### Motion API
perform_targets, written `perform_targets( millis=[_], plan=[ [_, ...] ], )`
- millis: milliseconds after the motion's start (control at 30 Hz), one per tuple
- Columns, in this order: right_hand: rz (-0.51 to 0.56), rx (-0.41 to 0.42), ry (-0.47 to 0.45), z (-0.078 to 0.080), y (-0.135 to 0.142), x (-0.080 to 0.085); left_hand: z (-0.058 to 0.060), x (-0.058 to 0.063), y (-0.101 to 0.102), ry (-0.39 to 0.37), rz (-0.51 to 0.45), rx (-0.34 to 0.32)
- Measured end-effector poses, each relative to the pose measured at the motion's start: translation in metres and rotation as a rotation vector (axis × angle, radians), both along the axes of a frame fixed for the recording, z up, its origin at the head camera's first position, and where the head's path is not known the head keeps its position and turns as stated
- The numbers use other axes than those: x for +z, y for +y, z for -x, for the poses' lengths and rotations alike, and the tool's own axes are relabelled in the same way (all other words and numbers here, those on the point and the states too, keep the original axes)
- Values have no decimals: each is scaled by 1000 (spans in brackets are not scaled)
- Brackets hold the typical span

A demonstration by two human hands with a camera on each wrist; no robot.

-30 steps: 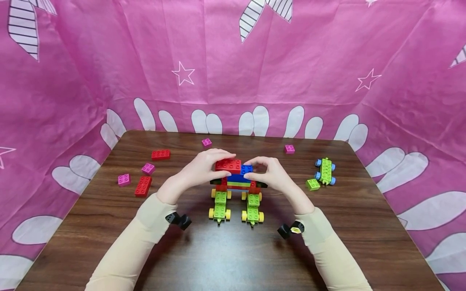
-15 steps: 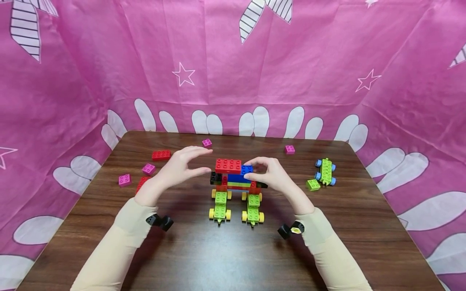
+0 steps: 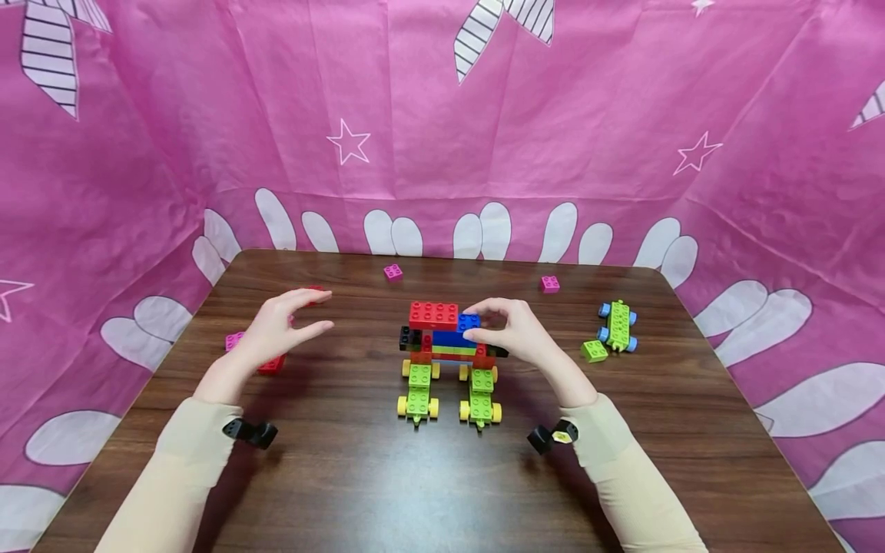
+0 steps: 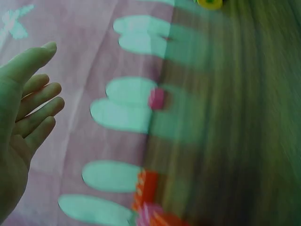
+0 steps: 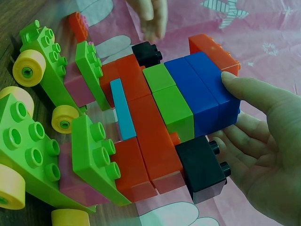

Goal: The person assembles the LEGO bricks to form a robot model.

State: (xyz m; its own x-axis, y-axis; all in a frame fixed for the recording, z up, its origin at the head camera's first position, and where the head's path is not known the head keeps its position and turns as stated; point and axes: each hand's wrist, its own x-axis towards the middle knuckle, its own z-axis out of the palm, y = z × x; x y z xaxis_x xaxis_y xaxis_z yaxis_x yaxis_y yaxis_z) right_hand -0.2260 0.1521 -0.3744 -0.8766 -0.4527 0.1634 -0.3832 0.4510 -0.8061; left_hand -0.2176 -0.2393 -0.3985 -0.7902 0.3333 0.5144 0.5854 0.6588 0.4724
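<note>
A toy figure of plastic building bricks stands mid-table on two green wheeled bases (image 3: 418, 399) with yellow wheels. My right hand (image 3: 515, 330) pinches the upper blue brick (image 5: 207, 75) between thumb and fingers. On top, towards the left, sits a red brick (image 3: 433, 313); black bricks (image 5: 201, 165) jut out at the sides. My left hand (image 3: 276, 329) is apart from the figure, thumb and fingers spread with nothing between them. It hovers over the loose bricks at left, partly hiding a red brick (image 3: 272, 365), a pink brick (image 3: 233, 340) and a farther red brick (image 3: 315, 290).
Two small pink bricks (image 3: 392, 273) lie towards the back edge. On the right are a green wheeled base (image 3: 619, 326) with blue wheels and a small green brick (image 3: 594, 351). Pink patterned cloth (image 3: 442, 153) hangs behind and beside the wooden table (image 3: 359, 476).
My left hand has let go of the red brick on top of the figure and moved left over the loose bricks. The right hand keeps its hold; the figure has not moved.
</note>
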Motion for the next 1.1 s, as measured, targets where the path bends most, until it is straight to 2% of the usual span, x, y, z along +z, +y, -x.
perform_targets(
  millis=[200, 367, 467, 600, 833, 1100],
  plan=[
    [-7, -4, 1, 0, 0, 0, -6, -19, -30, -134, 12, 103],
    [-11, -4, 12, 0, 0, 0, -9, -31, -50, -233, 12, 131],
    [-9, -2, 18, 0, 0, 0, -10, -38, -58, -245, 28, 141],
    [-8, -1, 18, 0, 0, -1, -13, -44, -66, -266, 62, 142],
    [-11, -8, 2, 1, 0, -2, -19, -47, -74, -345, 84, 127],
    [-6, -2, 6, 1, 0, -2, -20, -55, -81, -426, 85, 103]
  ],
)
